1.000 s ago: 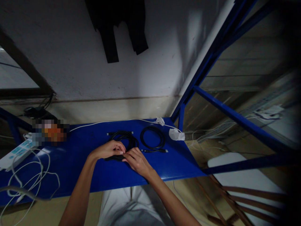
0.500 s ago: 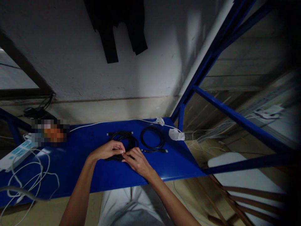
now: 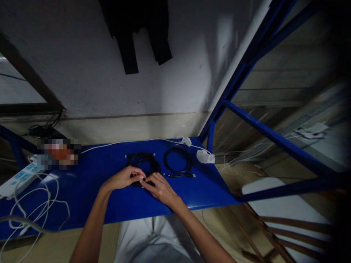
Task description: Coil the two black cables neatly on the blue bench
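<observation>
On the blue table lies a coiled black cable with plug ends at its far side. My left hand and my right hand meet over the near part of this coil. Thumb and fingers are pinched together on both hands, fingertips touching each other. Whatever sits between the fingertips is too small to make out. Just right of them rests a second coiled black cable, a loose ring with its plugs at the near side.
A white power strip and tangled white cords occupy the table's left end. A white cable runs along the back edge. Blue frame bars rise on the right, beside a chair. Dark clothing hangs ahead.
My fingertips have shifted slightly while staying pinched together over the coil. Both cable coils lie where they were.
</observation>
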Tool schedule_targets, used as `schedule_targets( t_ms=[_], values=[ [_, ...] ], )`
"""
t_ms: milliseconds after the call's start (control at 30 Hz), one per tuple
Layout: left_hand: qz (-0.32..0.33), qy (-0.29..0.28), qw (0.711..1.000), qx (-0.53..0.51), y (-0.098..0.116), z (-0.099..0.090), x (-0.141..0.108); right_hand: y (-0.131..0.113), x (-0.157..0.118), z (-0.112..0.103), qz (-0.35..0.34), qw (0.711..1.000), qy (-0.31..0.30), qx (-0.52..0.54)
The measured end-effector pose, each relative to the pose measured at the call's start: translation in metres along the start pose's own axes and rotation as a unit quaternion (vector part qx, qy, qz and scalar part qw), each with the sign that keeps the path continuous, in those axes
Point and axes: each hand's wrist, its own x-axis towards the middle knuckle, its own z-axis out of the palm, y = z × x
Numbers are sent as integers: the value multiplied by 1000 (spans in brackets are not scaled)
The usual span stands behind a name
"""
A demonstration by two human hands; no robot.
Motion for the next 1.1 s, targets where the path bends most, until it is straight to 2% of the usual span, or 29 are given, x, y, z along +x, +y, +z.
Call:
schedule_targets(
  t_ms=[200,300,367,533,667,900,1000,1100],
  values=[
    [36,51,996,62,27,3,-19,5,11,-2,-18,1000,9,-16],
    [40,77,992,97,30,3,-32,7,23,-1,-37,999,11,-15],
    [40,99,986,124,22,3,-38,8,29,3,-41,999,9,-12],
    [39,178,966,182,-15,14,-42,7,37,21,-25,1000,-5,-11],
    [39,196,954,226,-33,29,-41,5,36,26,10,999,-31,-1],
    [76,252,925,275,-51,50,-42,-15,33,-2,114,989,-97,15],
    [92,286,911,284,-56,59,-41,-23,28,-17,136,983,-121,14],
    [107,313,897,292,-57,68,-42,-20,15,-31,144,983,-116,20]
  ],
)
